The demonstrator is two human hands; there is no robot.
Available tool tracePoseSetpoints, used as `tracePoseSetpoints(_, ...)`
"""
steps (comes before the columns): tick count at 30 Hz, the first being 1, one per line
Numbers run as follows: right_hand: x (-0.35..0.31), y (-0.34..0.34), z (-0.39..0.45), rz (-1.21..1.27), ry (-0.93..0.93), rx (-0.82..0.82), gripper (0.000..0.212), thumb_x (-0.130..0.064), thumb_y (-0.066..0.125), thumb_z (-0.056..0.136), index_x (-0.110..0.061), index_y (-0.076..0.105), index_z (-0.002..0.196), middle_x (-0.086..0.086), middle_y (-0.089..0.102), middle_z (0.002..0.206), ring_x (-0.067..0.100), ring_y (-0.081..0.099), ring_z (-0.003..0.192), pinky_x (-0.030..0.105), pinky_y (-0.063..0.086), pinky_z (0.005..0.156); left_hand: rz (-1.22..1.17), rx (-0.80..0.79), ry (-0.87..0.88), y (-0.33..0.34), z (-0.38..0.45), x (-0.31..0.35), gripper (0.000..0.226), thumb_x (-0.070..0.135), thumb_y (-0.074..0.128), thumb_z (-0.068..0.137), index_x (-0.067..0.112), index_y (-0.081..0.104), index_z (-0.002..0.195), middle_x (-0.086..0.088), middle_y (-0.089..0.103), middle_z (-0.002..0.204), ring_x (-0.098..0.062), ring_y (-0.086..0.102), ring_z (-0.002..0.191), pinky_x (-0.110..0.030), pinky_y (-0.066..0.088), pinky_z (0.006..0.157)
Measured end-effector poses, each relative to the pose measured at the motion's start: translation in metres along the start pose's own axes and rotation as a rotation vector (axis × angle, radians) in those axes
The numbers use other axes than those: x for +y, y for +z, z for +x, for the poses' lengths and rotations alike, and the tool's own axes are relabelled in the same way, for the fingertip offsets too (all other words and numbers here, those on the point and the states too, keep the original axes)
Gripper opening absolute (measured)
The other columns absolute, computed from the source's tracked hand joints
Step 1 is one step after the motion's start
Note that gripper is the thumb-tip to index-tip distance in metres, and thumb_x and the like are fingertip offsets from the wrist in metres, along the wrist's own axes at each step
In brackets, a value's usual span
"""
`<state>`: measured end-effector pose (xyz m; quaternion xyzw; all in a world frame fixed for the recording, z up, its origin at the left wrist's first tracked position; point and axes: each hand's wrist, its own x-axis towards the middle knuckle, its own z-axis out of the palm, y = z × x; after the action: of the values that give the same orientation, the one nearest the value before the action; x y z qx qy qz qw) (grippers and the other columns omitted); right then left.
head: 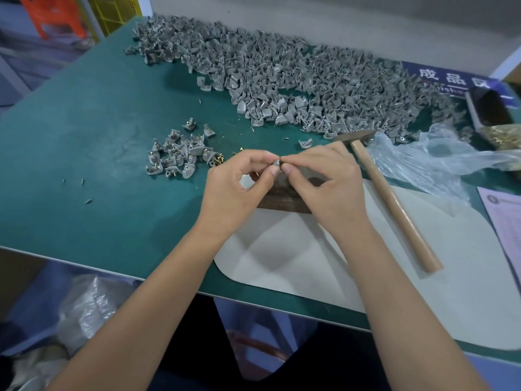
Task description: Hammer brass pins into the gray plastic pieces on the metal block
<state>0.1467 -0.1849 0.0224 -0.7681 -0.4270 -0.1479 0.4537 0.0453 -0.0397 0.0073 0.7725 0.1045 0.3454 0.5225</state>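
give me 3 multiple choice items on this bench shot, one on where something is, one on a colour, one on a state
1. Where does the hammer lie?
A. right of the hands
B. on the small pile
C. off the table

2. What colour is the table mat?
A. red
B. teal green
C. yellow

3. What are the hands doing?
A. swinging the hammer
B. resting flat
C. pinching one gray piece between them

Answers:
1 A, its wooden handle lies on the table to the right of the right hand.
2 B, the bare surface shows teal green.
3 C, fingertips of the left hand and the right hand meet on the piece above the metal block.
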Motion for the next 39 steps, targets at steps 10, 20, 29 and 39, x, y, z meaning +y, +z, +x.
tracePoseSetpoints(10,0.027,-0.054,-0.016,-0.400,0.282,0.209,0.028,-0.025,0.064,0.099,-0.014,0.074,0.122,0.007,0.072,0.114,0.031,0.059,0.111,0.030,0.040,0.097,0.185,-0.108,0.076,-0.001,-0.001,-0.002,0.009,0.026,0.073,0.093,0.034,0.071,0.097,0.017,0.069,0.097,-0.009,0.059,0.105,-0.025,0.045,0.095)
tracePoseSetpoints(20,0.034,-0.075,-0.039,-0.791,0.717,-0.118,0.028,-0.029,0.056,0.104,-0.008,0.069,0.117,0.021,0.057,0.117,0.044,0.054,0.109,0.046,0.044,0.081,0.285,-0.150,0.088,-0.001,-0.002,0.000,0.002,0.019,0.075,0.092,0.018,0.076,0.094,0.008,0.067,0.101,-0.012,0.050,0.110,-0.022,0.038,0.098)
tracePoseSetpoints(29,0.006,-0.094,-0.042,-0.566,0.556,0.013,0.027,-0.027,0.056,0.104,-0.025,0.064,0.130,0.000,0.045,0.116,0.016,0.041,0.079,0.037,0.036,0.075,0.270,-0.143,0.075,0.000,-0.002,-0.002,0.003,0.019,0.074,0.093,0.019,0.076,0.094,0.008,0.068,0.101,-0.013,0.051,0.110,-0.026,0.041,0.098)
tracePoseSetpoints(39,-0.032,-0.113,-0.064,-0.238,0.558,-0.141,0.024,-0.049,0.050,0.098,-0.042,0.063,0.118,-0.011,0.057,0.069,0.013,0.052,0.063,0.032,0.038,0.058,0.259,-0.119,0.069,0.000,-0.001,0.000,0.003,0.016,0.075,0.092,0.013,0.076,0.093,0.004,0.070,0.100,-0.017,0.052,0.109,-0.028,0.042,0.097)
